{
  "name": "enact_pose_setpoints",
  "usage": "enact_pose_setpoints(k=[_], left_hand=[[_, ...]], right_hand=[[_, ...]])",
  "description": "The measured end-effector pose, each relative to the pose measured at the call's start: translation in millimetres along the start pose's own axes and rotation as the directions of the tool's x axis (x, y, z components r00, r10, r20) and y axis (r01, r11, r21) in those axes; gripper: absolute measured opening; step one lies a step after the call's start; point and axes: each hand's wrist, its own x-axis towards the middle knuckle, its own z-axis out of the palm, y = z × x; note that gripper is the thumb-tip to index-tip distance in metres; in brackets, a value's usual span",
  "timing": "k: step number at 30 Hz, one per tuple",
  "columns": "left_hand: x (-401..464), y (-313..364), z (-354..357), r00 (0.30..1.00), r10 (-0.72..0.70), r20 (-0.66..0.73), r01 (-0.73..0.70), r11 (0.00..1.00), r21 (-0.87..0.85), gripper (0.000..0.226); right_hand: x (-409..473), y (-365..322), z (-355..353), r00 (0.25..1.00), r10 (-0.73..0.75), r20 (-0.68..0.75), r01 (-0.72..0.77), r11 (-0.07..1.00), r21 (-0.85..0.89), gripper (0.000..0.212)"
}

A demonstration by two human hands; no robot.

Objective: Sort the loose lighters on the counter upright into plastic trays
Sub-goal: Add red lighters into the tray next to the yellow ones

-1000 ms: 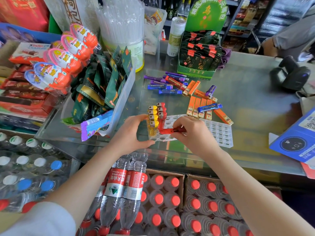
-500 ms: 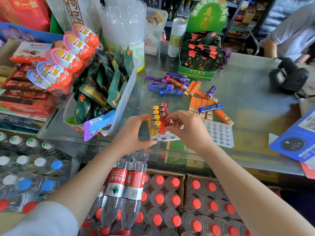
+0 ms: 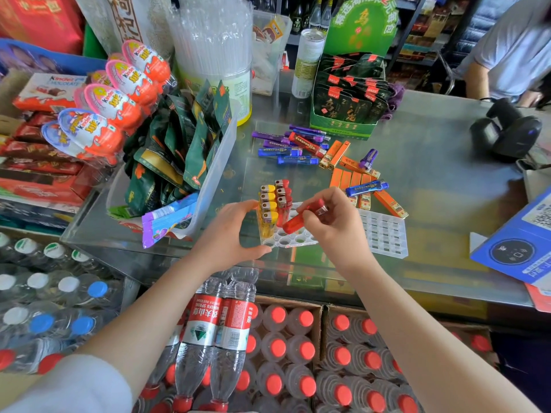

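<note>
Right hand (image 3: 334,225) pinching tilted red lighter (image 3: 299,219) over holed plastic tray (image 3: 293,238), left hand (image 3: 229,234) curled round tray's near edge beside upright yellow lighters (image 3: 268,213).

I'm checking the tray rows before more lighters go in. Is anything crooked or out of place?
The yellow lighters and red lighters stand upright in the tray. Only the red lighter in the right hand is tilted, not yet seated.
</note>
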Motion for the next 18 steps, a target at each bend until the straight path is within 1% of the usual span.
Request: enact_pose_setpoints(k=[2,5,7,9,10,12,14,15,18], left_hand=[[0,1,0,1.000,0.007,-0.002,-0.007,1.000,-0.013,0.076],[-1,2,0,1.000,0.021,-0.005,-0.021,1.000,-0.016,0.076],[-1,2,-1,1.000,0.017,-0.003,-0.017,1.000,-0.016,0.076],[-1,2,-1,1.000,0.014,0.004,-0.014,1.000,-0.015,0.076],[-1,2,-1,1.000,0.016,0.006,-0.016,1.000,-0.016,0.076],[-1,2,-1,1.000,0.022,0.008,-0.022,1.000,-0.014,0.076],[-1,3,-1,1.000,0.024,0.007,-0.024,1.000,-0.008,0.076],[-1,3,-1,1.000,0.023,0.008,-0.023,1.000,-0.007,0.076],[-1,3,-1,1.000,0.014,0.012,-0.013,1.000,-0.011,0.076]], right_hand=[[1,2,3,0.997,0.075,-0.032,-0.073,0.996,0.060,0.015],[1,6,5,0.975,0.220,-0.027,-0.207,0.949,0.238,0.015],[1,7,4,0.965,0.263,0.008,-0.250,0.907,0.339,0.019],[0,6,4,0.966,0.256,0.025,-0.247,0.900,0.359,0.020],[0,5,4,0.972,0.233,0.019,-0.227,0.920,0.321,0.020],[-1,5,4,0.988,0.157,-0.010,-0.155,0.980,0.125,0.020],[-2,5,6,0.996,0.080,-0.032,-0.083,0.991,-0.107,0.021],[-2,5,8,0.998,0.050,-0.041,-0.057,0.982,-0.182,0.022],[-2,5,15,0.998,-0.037,-0.059,0.018,0.957,-0.288,0.025]])
